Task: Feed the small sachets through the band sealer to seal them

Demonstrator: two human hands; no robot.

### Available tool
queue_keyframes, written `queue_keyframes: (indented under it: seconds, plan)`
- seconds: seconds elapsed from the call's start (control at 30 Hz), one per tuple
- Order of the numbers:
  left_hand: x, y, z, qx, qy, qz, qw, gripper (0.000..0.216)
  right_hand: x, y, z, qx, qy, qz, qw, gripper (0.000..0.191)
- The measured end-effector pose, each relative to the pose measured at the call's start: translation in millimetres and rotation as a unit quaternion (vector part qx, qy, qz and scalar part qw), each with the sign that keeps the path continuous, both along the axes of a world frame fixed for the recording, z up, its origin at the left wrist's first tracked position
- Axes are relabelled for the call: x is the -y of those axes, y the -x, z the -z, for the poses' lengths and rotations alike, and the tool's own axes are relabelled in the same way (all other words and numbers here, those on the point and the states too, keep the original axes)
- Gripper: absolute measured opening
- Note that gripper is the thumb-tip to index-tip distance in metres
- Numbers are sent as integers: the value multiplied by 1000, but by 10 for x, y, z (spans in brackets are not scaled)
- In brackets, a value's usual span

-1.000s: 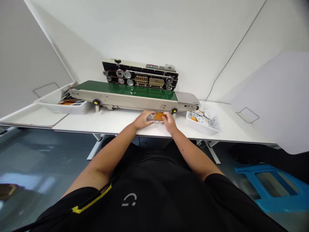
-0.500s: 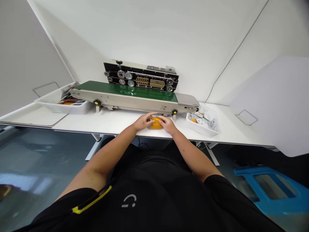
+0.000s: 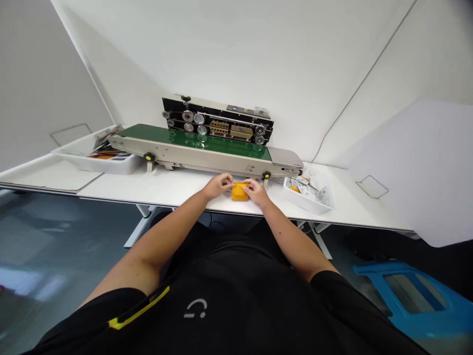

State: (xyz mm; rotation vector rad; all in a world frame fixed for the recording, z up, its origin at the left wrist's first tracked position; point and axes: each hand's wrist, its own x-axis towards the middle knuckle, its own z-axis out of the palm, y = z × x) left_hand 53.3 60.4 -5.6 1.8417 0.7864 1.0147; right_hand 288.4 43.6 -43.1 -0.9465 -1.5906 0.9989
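Observation:
A small orange pouch (image 3: pixel 240 192) is held between my two hands, just above the table's front edge. The fingers of my left hand (image 3: pixel 219 186) pinch its upper left corner. On the other side, my right hand (image 3: pixel 257 192) grips the upper right corner, thumb in front. Directly behind the pouch stands a band sealing machine (image 3: pixel 207 152) with a green conveyor belt (image 3: pixel 199 140) and a row of metal rollers. Whether anything lies inside the pouch cannot be seen.
To the right, a white bin (image 3: pixel 308 199) holds several white and orange packets. Another white bin (image 3: pixel 111 165) with packets stands at the left, partly under the conveyor's end. A blue plastic object (image 3: pixel 417 301) is on the floor at lower right.
The left fingers, spread out before, have curled into a pinch at the pouch's top corner. The right fingers have drawn in as well. The view has shifted slightly.

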Motion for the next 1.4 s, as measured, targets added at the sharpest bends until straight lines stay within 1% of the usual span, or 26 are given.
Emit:
queue_keyframes:
  seconds: [0.1, 0.2, 0.3, 0.37, 0.4, 0.43, 0.5, 0.6, 0.67, 0.7, 0.77, 0.8, 0.9, 0.97, 1.07, 1.13, 1.23, 1.33, 1.4]
  plan:
    - [0, 10, -7, -32, -10, 35, 999, 53, 8, 2, -13, 10, -7, 1, 1000, 43]
    - [6, 15, -15, -54, -11, 38, 998, 51, 17, 9, -30, 1, -4, 24, 1000, 48]
    - [18, 21, -22, -53, 13, 72, 996, 50, 29, 13, -44, 12, -9, 57, 998, 44]
    - [26, 23, -27, -53, 30, 102, 993, 51, 45, 13, -52, 35, -15, 62, 997, 41]
    - [27, 24, -29, -52, 36, 107, 992, 50, 55, 14, -56, 43, -16, 59, 997, 41]
    - [25, 23, -30, -47, 38, 101, 993, 49, 64, 16, -60, 48, -16, 55, 997, 41]
    - [13, 20, -29, -29, 35, 68, 997, 44, 79, 26, -67, 39, -10, 39, 998, 44]
    - [-21, 15, -24, 8, 26, 13, 1000, 39, 79, 51, -72, -5, 6, 4, 1000, 56]
    - [-34, 15, -22, 28, 24, -8, 999, 38, 64, 68, -73, -29, 26, -16, 999, 64]
    - [-34, 16, -22, 35, 24, -14, 999, 37, 54, 74, -74, -36, 38, -20, 998, 65]
    - [-20, 21, -27, 39, 26, -6, 999, 38, 36, 77, -77, -53, 58, -13, 997, 62]
    - [-8, 24, -31, 37, 31, 12, 999, 40, 29, 72, -81, -62, 61, -4, 996, 60]
    - [27, 34, -44, 27, 61, 94, 993, 48, 21, 43, -93, -85, 53, 20, 995, 60]
    - [38, 40, -50, 25, 80, 124, 989, 50, 24, 21, -94, -82, 52, 20, 995, 60]
    - [40, 45, -55, 31, 91, 121, 988, 53, 29, 8, -71, -55, 64, -3, 996, 60]
    - [42, 46, -59, 29, 89, 121, 988, 62, 31, 9, -50, -27, 70, -10, 997, 58]
    - [52, 49, -66, 9, 81, 133, 988, 75, 37, 12, -35, 15, 63, -11, 998, 50]
    - [60, 45, -70, -16, 85, 144, 986, 69, 42, 7, -50, 18, 58, -5, 998, 43]
    - [58, 36, -70, -18, 91, 128, 987, 61, 42, 3, -64, -11, 63, -1, 998, 44]
